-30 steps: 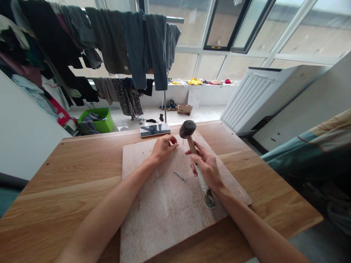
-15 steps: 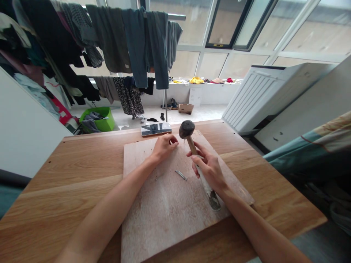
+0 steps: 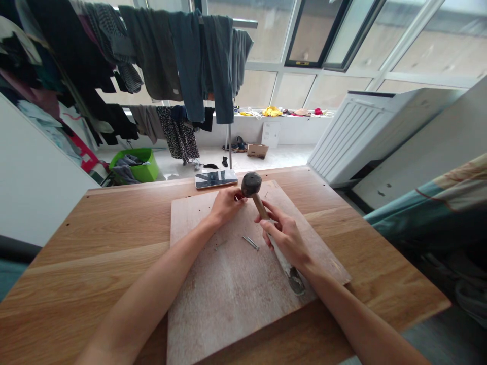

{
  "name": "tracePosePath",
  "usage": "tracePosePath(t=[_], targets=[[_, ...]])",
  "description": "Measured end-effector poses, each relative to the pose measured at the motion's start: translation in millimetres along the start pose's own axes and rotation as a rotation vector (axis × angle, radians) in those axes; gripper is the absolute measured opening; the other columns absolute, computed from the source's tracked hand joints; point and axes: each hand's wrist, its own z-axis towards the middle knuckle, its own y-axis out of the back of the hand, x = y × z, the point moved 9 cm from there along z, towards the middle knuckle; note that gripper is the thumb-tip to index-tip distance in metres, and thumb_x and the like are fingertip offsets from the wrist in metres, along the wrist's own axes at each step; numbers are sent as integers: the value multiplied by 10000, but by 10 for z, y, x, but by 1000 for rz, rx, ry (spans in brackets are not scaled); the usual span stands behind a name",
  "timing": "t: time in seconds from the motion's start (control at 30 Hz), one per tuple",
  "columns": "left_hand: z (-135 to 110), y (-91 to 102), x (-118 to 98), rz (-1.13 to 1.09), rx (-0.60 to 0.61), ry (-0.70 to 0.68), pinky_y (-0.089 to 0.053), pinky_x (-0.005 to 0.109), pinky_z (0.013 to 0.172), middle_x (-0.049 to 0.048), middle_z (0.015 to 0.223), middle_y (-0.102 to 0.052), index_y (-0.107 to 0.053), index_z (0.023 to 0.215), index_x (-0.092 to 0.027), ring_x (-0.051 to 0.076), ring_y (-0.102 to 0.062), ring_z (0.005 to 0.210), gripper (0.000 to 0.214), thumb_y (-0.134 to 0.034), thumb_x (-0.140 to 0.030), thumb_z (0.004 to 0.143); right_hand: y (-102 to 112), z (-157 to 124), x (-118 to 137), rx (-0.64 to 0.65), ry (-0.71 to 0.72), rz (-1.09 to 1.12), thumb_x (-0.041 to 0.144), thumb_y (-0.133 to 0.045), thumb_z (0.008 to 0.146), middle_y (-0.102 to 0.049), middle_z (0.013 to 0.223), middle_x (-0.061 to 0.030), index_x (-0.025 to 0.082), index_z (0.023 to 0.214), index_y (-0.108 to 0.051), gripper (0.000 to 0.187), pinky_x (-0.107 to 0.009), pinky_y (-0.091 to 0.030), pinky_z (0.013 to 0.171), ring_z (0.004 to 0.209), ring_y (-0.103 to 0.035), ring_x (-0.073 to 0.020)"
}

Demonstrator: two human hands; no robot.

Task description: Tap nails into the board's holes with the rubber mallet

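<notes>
Laundry (image 3: 158,56) is hung before the windows (image 3: 258,91), and a pale board (image 3: 213,314) is laid on the wooden table (image 3: 114,223). By the right hand (image 3: 287,235), a mallet (image 3: 282,258) is held over the board, its handle wrapped by bent fingers and its dark head tilted up toward the left. The left hand (image 3: 226,205) is rested near the board's far edge, fingertips drawn together beside the mallet head; whether anything is pinched there cannot be told. Loose nails (image 3: 250,243) are seen between the forearms, and a phone (image 3: 216,179) is placed beyond the left hand.
</notes>
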Motion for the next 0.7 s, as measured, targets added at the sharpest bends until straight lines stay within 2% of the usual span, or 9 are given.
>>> tracePosePath(t=[0.13,0.27,0.33,0.43,0.5,0.63,0.7], targets=[[10,-5,7,9,11,11,-414,239,637,-2,728,-669,-713,799,-150,125,-573,667,56,-661,-132,812,-3,2,-9,7,-10,16,390,-624,875,-655,977,-39,172,1430,-525,604,-235,-429,344,432,-499,-64],[13,117,-52,19,51,31,-412,246,616,-3,715,-634,-670,758,-153,133,-562,662,51,-698,-189,782,44,9,7,-25,-4,96,382,-628,871,-636,964,-27,177,1428,-527,602,-233,-421,344,430,-483,-58],[-21,131,-182,8,186,4,-413,238,590,-13,704,-628,-671,755,-168,132,-570,649,42,-711,-175,743,75,13,14,-52,2,122,380,-630,869,-631,964,-23,183,1419,-533,593,-232,-421,346,438,-487,-61],[-230,-46,-505,30,580,-109,-420,232,574,-19,744,-655,-705,808,-204,138,-601,663,130,-725,-143,696,94,22,16,-68,11,129,374,-628,872,-636,979,-24,198,1394,-550,557,-230,-423,348,448,-493,-63],[-397,-166,-683,114,754,-172,-409,244,564,-16,753,-661,-711,801,-218,147,-597,657,163,-752,-132,668,92,25,16,-69,17,126,368,-628,874,-639,980,-21,205,1386,-557,542,-228,-423,347,447,-487,-62],[-572,-384,-854,242,858,-218,-355,278,522,-33,624,-592,-627,606,-214,146,-524,570,186,-733,-68,649,78,24,24,-70,11,124,361,-635,864,-641,942,-15,193,1375,-572,541,-226,-416,347,433,-468,-58],[-594,-446,-883,228,856,-221,-332,286,509,-43,573,-551,-577,539,-212,142,-497,545,245,-712,-29,631,73,24,27,-70,5,128,361,-640,855,-644,938,-17,183,1370,-575,549,-227,-413,347,429,-462,-56]])
